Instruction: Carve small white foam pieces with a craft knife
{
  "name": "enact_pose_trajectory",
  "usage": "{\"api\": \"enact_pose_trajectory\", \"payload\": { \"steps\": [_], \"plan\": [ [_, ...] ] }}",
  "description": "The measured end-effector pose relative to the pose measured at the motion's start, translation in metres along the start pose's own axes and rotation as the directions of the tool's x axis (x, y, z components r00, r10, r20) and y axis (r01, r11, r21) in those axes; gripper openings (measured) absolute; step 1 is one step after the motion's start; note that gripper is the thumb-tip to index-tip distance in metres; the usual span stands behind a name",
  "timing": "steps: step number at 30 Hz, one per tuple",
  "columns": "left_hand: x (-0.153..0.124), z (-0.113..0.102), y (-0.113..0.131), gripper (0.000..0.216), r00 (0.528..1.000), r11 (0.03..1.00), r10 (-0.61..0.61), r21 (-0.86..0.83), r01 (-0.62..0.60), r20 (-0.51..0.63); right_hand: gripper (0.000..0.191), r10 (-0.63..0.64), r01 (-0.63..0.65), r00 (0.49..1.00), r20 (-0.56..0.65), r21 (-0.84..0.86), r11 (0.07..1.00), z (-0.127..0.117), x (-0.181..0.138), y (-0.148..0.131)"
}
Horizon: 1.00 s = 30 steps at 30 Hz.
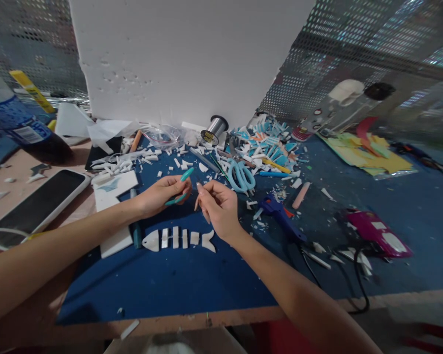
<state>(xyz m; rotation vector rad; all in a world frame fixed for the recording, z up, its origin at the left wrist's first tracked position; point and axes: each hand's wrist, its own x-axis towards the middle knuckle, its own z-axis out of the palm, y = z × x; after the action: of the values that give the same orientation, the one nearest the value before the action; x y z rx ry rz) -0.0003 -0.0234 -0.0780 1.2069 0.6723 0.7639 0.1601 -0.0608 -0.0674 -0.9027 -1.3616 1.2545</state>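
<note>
Your forearms (280,275) flank white fish pieces (175,237), lower centre, apparently spaced to keep their order; your left hand (166,192) grips a teal-handled tool (187,174); your right hand (221,204) curls its fingers, contents unclear.

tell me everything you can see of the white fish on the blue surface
The white fish lies flat on the blue surface, set out in six pieces: a pointed head at picture left, four blocky body strips, and a forked tail at right. It looks like foam or plastic. Whether anything joins the pieces is too small to tell. Only the surface visibly touches it.
</note>
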Motion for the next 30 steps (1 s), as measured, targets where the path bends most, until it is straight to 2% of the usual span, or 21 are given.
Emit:
{"api": "enact_pose_trajectory", "payload": {
  "steps": [11,14,16,21,24,27,30],
  "plan": [
    [0.001,0.002,0.002,0.052,0.996,0.998,0.048,0.032,-0.045,-0.079,0.033,0.064,-0.069,0.995,0.080,0.060,0.996,0.002,0.004,0.005],
    [0.001,0.002,0.002,0.052,0.986,0.990,0.100,0.113,-0.085,-0.130,0.033,0.066,-0.072,0.993,0.099,0.057,0.996,0.003,0.005,0.006],
    [0.000,0.001,0.004,0.051,0.975,0.966,0.147,0.237,-0.106,-0.164,0.034,0.072,-0.076,0.993,0.096,0.044,0.996,0.003,0.006,0.006],
    [-0.003,0.000,0.014,0.051,0.956,0.824,0.257,0.549,-0.141,-0.140,0.035,0.072,-0.075,0.995,0.075,0.035,0.997,0.003,0.007,0.009],
    [-0.005,0.001,0.023,0.044,0.948,0.695,0.301,0.704,-0.146,-0.101,0.036,0.066,-0.068,0.995,0.078,0.024,0.997,0.004,0.007,0.010],
    [-0.007,0.002,0.028,0.036,0.942,0.572,0.327,0.809,-0.137,-0.071,0.037,0.063,-0.065,0.995,0.074,0.019,0.998,0.004,0.008,0.010],
    [-0.007,0.002,0.031,0.034,0.939,0.493,0.343,0.857,-0.151,-0.032,0.037,0.073,-0.076,0.995,0.071,0.037,0.996,0.004,0.008,0.010]
  ]
}}
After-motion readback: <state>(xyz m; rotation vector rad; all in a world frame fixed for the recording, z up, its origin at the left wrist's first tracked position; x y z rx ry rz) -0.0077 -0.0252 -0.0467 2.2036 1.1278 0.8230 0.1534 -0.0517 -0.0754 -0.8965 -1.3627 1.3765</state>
